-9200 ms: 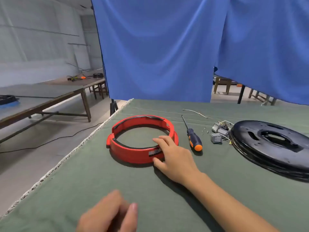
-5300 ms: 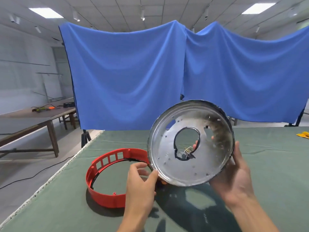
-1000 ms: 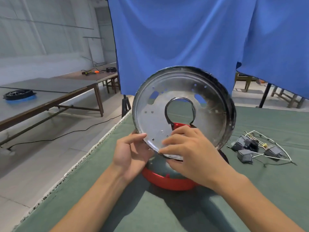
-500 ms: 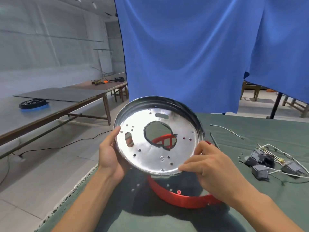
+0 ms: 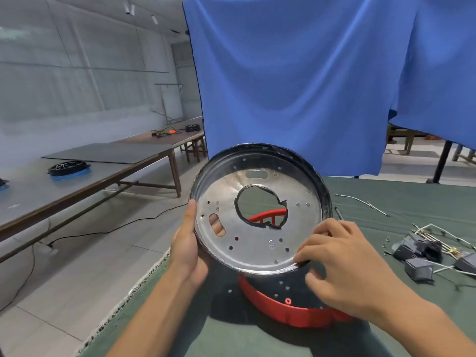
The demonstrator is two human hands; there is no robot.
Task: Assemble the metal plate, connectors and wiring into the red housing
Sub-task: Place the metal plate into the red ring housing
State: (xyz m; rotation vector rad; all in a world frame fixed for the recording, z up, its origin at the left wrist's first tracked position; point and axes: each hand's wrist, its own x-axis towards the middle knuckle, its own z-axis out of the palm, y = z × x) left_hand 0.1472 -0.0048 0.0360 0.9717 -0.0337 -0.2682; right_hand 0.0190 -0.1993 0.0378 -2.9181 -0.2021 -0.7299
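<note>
The round metal plate (image 5: 260,243), shiny with a black rim and a large centre hole, is held tilted in the air above the red housing (image 5: 291,309). My left hand (image 5: 186,248) grips its left rim, thumb on the front and fingers behind; one finger shows through a slot. My right hand (image 5: 342,269) holds the lower right rim with bent fingers. The red ring lies on the green table, partly hidden by the plate and seen through the plate's hole. The grey connectors and white wiring (image 5: 435,251) lie in a pile at the right.
The green table (image 5: 257,338) has its left edge close beside my left forearm. A thin wire (image 5: 360,202) and a screwdriver shaft (image 5: 338,213) lie beyond the plate. Blue curtains (image 5: 296,81) hang behind. Long wooden tables (image 5: 77,171) stand across the floor at left.
The plate has been turned slightly in my hands and stays above the red ring. My right hand has slid down to the lower right rim. The camera view shifted.
</note>
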